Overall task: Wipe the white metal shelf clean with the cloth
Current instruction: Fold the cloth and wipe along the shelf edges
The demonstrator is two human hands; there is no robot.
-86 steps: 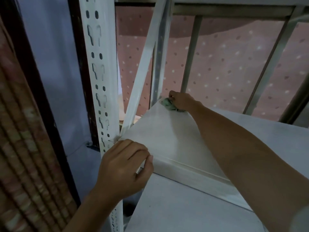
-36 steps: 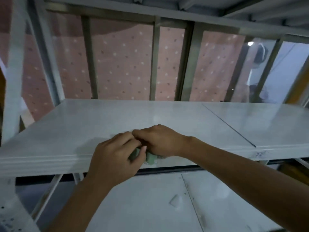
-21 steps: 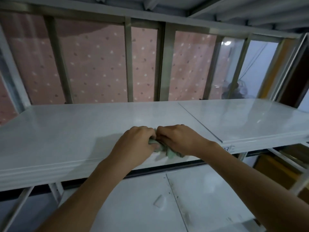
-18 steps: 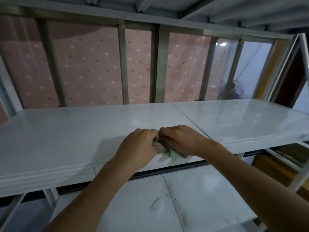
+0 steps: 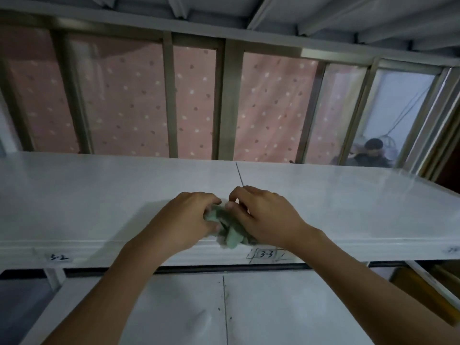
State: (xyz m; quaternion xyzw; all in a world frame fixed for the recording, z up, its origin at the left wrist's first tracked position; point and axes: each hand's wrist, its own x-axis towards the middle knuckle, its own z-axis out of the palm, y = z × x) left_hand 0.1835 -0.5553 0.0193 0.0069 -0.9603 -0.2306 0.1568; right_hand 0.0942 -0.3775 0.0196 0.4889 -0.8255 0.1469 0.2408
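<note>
Both hands' grip curled, left hand (image 5: 184,217), right hand (image 5: 263,215), pinching cloth (image 5: 230,231) (bunched, green)

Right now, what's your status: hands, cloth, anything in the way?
Grip: left hand and right hand both hold the green cloth. Cloth bunched at front edge of the white shelf. Only a panel seam ahead.
</note>
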